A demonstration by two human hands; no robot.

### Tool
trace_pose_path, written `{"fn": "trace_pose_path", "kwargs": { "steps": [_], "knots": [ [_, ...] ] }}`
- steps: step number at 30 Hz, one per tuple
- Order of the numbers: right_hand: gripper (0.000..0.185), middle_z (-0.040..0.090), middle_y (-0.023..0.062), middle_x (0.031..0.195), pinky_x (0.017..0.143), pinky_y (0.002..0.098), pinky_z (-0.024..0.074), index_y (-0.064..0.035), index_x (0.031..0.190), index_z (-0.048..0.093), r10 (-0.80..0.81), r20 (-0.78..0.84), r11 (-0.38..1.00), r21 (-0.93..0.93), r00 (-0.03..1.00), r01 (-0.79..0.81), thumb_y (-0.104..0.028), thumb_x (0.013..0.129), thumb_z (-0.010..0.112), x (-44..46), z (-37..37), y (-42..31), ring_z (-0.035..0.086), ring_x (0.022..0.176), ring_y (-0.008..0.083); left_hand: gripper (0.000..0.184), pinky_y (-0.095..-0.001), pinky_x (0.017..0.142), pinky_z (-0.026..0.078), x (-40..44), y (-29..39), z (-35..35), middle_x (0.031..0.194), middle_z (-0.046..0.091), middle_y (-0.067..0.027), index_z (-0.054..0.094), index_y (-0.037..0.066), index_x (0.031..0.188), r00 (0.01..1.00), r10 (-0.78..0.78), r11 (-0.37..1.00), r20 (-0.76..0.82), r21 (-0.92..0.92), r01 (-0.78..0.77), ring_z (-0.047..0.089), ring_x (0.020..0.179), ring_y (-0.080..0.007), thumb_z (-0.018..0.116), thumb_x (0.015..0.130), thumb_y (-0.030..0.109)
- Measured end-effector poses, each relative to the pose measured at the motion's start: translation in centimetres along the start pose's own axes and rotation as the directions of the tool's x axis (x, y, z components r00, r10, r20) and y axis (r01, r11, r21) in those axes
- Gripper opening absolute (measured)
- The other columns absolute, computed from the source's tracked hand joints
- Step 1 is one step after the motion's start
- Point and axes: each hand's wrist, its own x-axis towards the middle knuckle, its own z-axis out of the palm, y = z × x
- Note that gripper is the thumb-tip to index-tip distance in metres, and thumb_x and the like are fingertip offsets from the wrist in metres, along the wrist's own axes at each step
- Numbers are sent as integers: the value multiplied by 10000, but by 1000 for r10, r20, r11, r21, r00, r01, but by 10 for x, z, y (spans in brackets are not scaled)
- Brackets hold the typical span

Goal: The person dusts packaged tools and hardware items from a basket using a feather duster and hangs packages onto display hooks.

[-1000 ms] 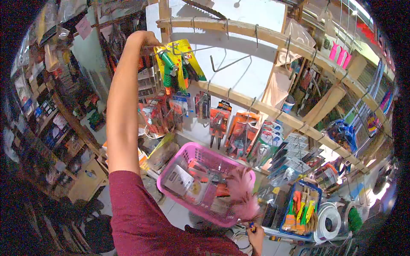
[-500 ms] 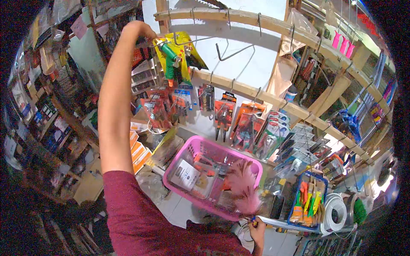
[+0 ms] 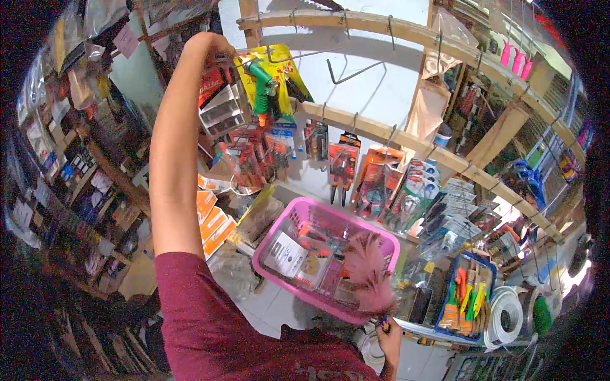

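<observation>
My left hand [image 3: 217, 44] is raised at the upper left, beside a yellow-carded pack [image 3: 289, 66] with a green spray nozzle [image 3: 262, 89]. Its fingertips meet the pack's upper left edge near a metal hook, and most of the fingers are hidden, so their grip is unclear. Low on the right, my right hand [image 3: 389, 336] is closed on the handle of a pink feather duster [image 3: 370, 273]. The duster's feathers lie over the right side of a pink plastic basket [image 3: 264, 254], which contains packaged goods.
Wooden rails [image 3: 368, 120] with metal hooks run across the wall. Carded pliers [image 3: 343, 165] and other packs hang below. Orange boxes [image 3: 216, 222] stand left of the basket. On the right are a blue-rimmed basket [image 3: 438, 327] of paintbrushes and a white coil [image 3: 505, 317].
The view has shifted slightly, moving the scene to the right. The green spray nozzle hangs more upright. My right hand still holds the feather duster over the basket.
</observation>
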Motion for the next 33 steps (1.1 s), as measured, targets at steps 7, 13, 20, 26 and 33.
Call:
{"fn": "trace_pose_path", "kwargs": {
  "steps": [7,13,20,26,33],
  "knots": [
    [87,432,20,573,500,277,344,-3,733,504,-32,-14,998,-58,999,31,-41,715,579,-7,-1,20,384,539,107,511,-447,814,465,-56,-7,8,1058,604,-195,522,25,1165,456,493,862,-741,344,-373,590,889,-345,589,756,323],
    [76,431,36,576,501,289,336,-1,739,508,47,35,999,10,998,-47,-53,759,559,-5,3,2,377,545,114,610,-441,966,315,-157,-1,126,1165,463,-239,436,-16,1200,-144,-140,942,-980,-87,-324,407,1119,-376,643,697,259],
    [151,471,108,583,516,334,359,11,777,533,-172,17,981,-92,985,173,-81,712,633,15,5,15,398,540,189,1107,-498,1048,211,-102,15,206,1403,101,-325,42,25,1414,213,-156,891,-965,-230,-392,201,1292,-458,749,641,383],
    [178,475,142,585,532,340,381,17,811,559,-112,44,981,-153,993,117,-84,692,644,14,-10,10,419,541,219,1086,-488,1030,246,-62,-6,193,1383,137,-329,61,13,1414,116,3,899,-993,-48,-435,230,1262,-474,746,652,373],
    [192,495,101,632,530,327,371,20,849,557,-227,-50,974,-8,973,227,-82,704,631,6,-16,39,410,560,168,1118,-459,1069,186,-105,6,227,1394,162,-336,78,-31,1401,116,-30,924,-993,-72,-375,182,1311,-432,763,630,400]
  ]
}}
